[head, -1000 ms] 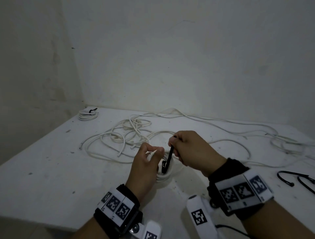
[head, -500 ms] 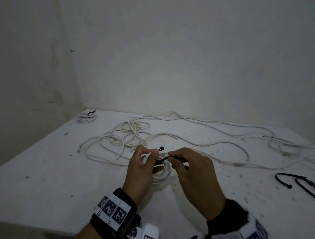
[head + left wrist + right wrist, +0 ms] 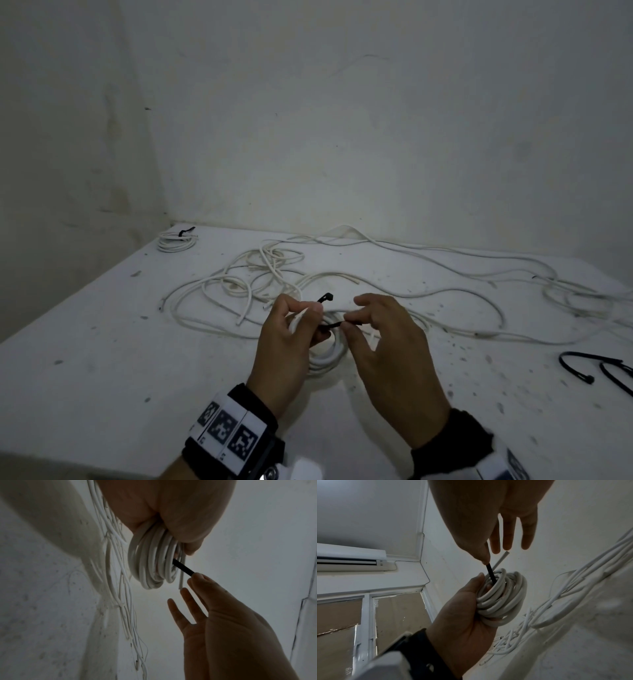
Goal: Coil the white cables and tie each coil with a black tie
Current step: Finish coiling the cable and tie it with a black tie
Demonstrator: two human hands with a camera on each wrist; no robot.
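Observation:
My left hand (image 3: pixel 301 318) grips a small coil of white cable (image 3: pixel 325 358) just above the table, fingers curled round its strands. A black tie (image 3: pixel 334 324) passes through the coil. Its head end (image 3: pixel 325 297) sticks up behind my left fingers. My right hand (image 3: pixel 349 323) pinches the tie's tail between thumb and forefinger, the other fingers spread. The left wrist view shows the coil (image 3: pixel 152 563), the tie (image 3: pixel 182 568) coming out of it and the right fingertips (image 3: pixel 197 577) on it. In the right wrist view the tie (image 3: pixel 491 574) enters the coil (image 3: pixel 501 599).
Loose white cables (image 3: pixel 342 277) sprawl across the white table (image 3: pixel 102 359) beyond my hands and off to the right. A tied coil (image 3: pixel 178 240) lies in the far left corner. Spare black ties (image 3: pixel 596 370) lie at the right edge. Walls close the back and left.
The tie stood upright in my right fist a second ago. Now it lies sideways through the coil, its tail pinched and drawn right. My right wrist dropped toward me.

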